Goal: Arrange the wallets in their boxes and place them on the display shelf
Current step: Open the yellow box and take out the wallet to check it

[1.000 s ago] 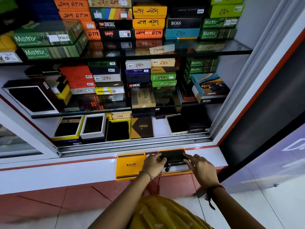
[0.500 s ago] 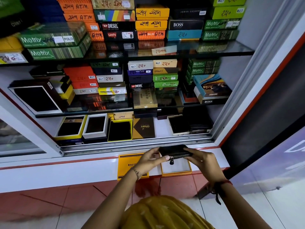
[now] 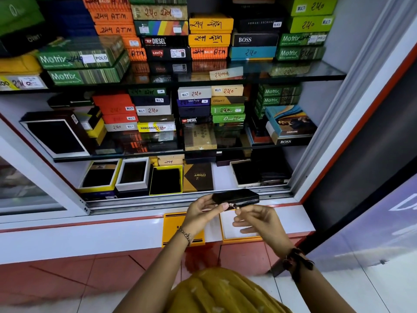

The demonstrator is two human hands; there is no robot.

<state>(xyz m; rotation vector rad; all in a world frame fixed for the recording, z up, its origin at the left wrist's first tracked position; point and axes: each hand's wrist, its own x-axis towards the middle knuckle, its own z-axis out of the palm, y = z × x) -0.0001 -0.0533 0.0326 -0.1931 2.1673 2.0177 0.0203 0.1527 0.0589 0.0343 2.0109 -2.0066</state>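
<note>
A black zip wallet is held up above the white ledge, in front of the cabinet's bottom rail. My left hand grips its left end. My right hand pinches the small metal zip pull hanging at the wallet's lower edge. Below the hands, the open orange box with a white lining lies empty on the ledge. Its orange lid with black stripes lies flat to the left, partly covered by my left wrist.
The open display cabinet holds glass shelves stacked with branded wallet boxes. On the bottom shelf lie open boxes with dark wallets and a brown box. A sliding-door rail runs along the front. The red tiled step is below.
Both hands lifted the black wallet out of the orange box and raised it. My right hand has moved from the wallet's right end to the zip pull.
</note>
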